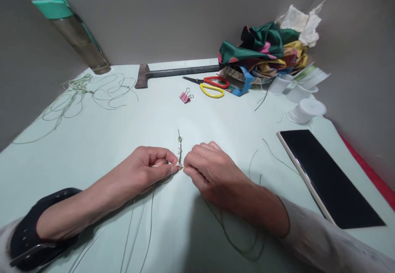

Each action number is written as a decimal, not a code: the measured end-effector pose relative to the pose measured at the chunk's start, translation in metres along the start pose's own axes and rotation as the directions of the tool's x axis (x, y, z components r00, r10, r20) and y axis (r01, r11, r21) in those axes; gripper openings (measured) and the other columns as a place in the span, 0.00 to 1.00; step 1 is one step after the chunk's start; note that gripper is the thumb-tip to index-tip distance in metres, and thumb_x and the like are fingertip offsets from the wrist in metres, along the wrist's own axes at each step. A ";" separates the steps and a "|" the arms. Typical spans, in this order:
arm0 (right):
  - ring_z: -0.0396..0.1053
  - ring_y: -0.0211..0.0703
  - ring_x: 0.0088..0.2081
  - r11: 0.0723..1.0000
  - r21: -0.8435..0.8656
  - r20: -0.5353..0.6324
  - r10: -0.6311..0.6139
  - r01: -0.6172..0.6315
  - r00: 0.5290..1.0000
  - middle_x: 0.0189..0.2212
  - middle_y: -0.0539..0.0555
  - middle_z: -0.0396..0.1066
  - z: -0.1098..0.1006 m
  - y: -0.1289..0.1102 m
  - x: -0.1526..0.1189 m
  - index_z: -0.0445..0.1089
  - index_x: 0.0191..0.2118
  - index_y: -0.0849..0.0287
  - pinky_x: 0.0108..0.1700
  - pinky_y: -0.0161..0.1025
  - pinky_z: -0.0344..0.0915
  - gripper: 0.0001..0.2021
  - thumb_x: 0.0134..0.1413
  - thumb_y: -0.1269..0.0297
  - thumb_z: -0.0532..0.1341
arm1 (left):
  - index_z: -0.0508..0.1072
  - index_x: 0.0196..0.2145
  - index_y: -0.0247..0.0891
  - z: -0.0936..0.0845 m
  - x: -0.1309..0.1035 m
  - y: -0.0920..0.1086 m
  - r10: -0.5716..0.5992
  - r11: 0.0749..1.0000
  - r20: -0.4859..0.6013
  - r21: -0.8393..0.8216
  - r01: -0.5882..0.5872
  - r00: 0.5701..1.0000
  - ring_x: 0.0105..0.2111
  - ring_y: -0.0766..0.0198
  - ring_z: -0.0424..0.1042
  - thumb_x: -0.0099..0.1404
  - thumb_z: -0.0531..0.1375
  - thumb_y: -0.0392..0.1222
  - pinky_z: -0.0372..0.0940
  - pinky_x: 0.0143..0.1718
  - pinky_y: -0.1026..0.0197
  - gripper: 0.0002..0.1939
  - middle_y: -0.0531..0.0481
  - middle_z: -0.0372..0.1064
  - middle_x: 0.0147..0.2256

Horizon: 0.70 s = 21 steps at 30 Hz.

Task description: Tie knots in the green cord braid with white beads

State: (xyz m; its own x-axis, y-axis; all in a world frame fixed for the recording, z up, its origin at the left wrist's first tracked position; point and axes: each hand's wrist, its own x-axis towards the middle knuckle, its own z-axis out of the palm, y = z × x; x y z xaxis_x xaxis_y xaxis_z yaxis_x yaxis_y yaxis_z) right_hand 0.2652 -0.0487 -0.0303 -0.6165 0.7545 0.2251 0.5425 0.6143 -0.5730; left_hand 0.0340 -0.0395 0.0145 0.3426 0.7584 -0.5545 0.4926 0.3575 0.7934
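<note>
A short knotted cord braid (pixel 179 146), white and green, stands out away from me on the pale table between my hands. My left hand (pixel 151 168) pinches the near end of this braid between thumb and forefinger. Close beside it, my right hand (pixel 208 168) is closed with its fingertips at the same knot, gripping cord there. Several thin loose cords (pixel 151 219) trail from under my left hand toward the near edge. Another green cord (pixel 225 232) loops beneath my right wrist. The fingertips partly hide the knot.
Scissors (pixel 212 87), a pink binder clip (pixel 186 96) and a hammer-like tool (pixel 179 72) lie toward the back. Tangled cord (pixel 77 85) and a bottle (pixel 77 38) are left; a phone (pixel 327 178), thread spool (pixel 307 110) and fabric pile (pixel 265 46) right.
</note>
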 end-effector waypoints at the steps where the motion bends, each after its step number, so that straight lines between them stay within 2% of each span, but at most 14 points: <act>1: 0.63 0.45 0.39 1.000 -0.001 0.000 0.002 -0.002 1.000 0.33 0.50 0.69 0.001 0.000 0.000 0.66 0.35 0.54 0.48 0.45 0.57 0.12 0.74 0.74 0.58 | 0.82 0.38 0.38 0.001 -0.001 0.001 0.002 1.000 -0.003 -0.006 -0.002 1.000 0.23 0.68 0.44 0.66 0.71 0.61 0.41 0.23 0.62 0.21 0.62 0.50 0.22; 5: 0.63 0.45 0.38 1.000 -0.004 -0.008 0.002 -0.002 1.000 0.33 0.50 0.68 0.002 0.001 -0.001 0.66 0.35 0.54 0.47 0.45 0.55 0.12 0.73 0.74 0.58 | 0.82 0.36 0.38 0.005 -0.002 0.005 0.014 1.000 -0.038 -0.023 -0.015 0.999 0.22 0.68 0.45 0.66 0.68 0.62 0.42 0.21 0.62 0.22 0.61 0.53 0.21; 13: 0.64 0.46 0.39 0.999 -0.015 -0.017 -0.038 0.038 0.999 0.35 0.51 0.69 -0.001 0.002 -0.003 0.68 0.38 0.55 0.47 0.44 0.56 0.11 0.76 0.73 0.57 | 0.80 0.31 0.39 0.012 0.003 0.009 0.050 0.999 -0.132 0.018 -0.048 0.990 0.20 0.69 0.47 0.59 0.67 0.60 0.42 0.19 0.63 0.20 0.62 0.55 0.19; 17: 0.64 0.47 0.39 0.997 -0.035 -0.007 -0.064 0.064 0.998 0.36 0.52 0.70 -0.004 0.002 -0.003 0.69 0.39 0.55 0.47 0.44 0.57 0.11 0.78 0.73 0.56 | 0.79 0.30 0.40 0.011 0.003 0.008 0.083 0.996 -0.148 0.041 -0.078 0.986 0.21 0.69 0.49 0.59 0.67 0.60 0.44 0.20 0.63 0.19 0.61 0.57 0.20; 21: 0.62 0.47 0.38 0.994 -0.068 0.019 -0.080 0.081 0.997 0.35 0.52 0.70 -0.004 0.003 -0.002 0.69 0.40 0.56 0.45 0.45 0.55 0.12 0.78 0.74 0.55 | 0.77 0.29 0.41 0.009 0.004 0.004 0.112 0.992 -0.133 0.065 -0.104 0.985 0.20 0.69 0.47 0.62 0.68 0.58 0.43 0.19 0.63 0.18 0.62 0.54 0.19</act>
State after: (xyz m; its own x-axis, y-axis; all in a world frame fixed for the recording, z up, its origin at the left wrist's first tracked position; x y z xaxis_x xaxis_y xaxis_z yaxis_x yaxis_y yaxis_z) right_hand 0.2696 -0.0474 -0.0291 -0.6686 0.6984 0.2555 0.5279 0.6878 -0.4983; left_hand 0.0442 -0.0400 0.0134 0.2861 0.8596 -0.4233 0.5054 0.2399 0.8289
